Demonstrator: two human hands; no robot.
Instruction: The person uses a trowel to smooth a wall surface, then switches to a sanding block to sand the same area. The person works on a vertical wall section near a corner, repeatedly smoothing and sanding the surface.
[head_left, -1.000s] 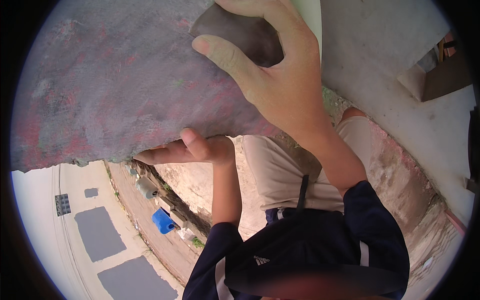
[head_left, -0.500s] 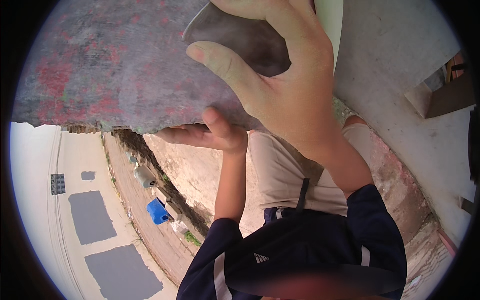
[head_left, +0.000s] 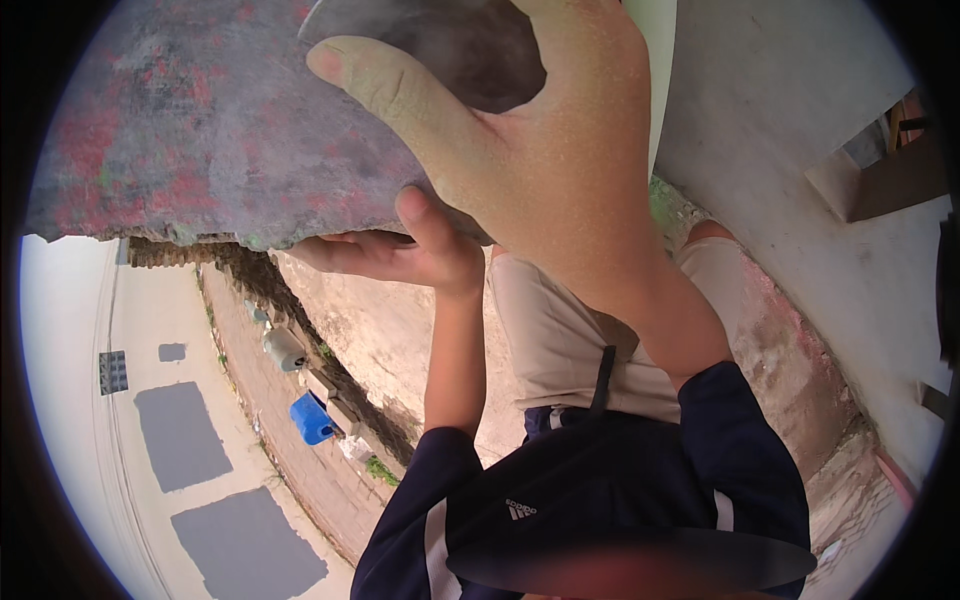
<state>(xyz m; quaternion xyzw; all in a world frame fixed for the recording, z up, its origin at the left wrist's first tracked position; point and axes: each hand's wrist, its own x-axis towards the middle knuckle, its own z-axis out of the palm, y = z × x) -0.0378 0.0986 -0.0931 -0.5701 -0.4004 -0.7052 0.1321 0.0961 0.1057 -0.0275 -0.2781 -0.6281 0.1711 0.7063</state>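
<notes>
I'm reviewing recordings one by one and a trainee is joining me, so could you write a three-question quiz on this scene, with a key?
1. True or false: the left hand is at the lower edge of the mottled grey-and-red slab.
2. Where is the dark piece?
A) In the left hand
B) In the right hand
C) On the ground
3. Fill in: the shorts are ____ in colour.

Key: 1. True. 2. B. 3. Beige.
</notes>
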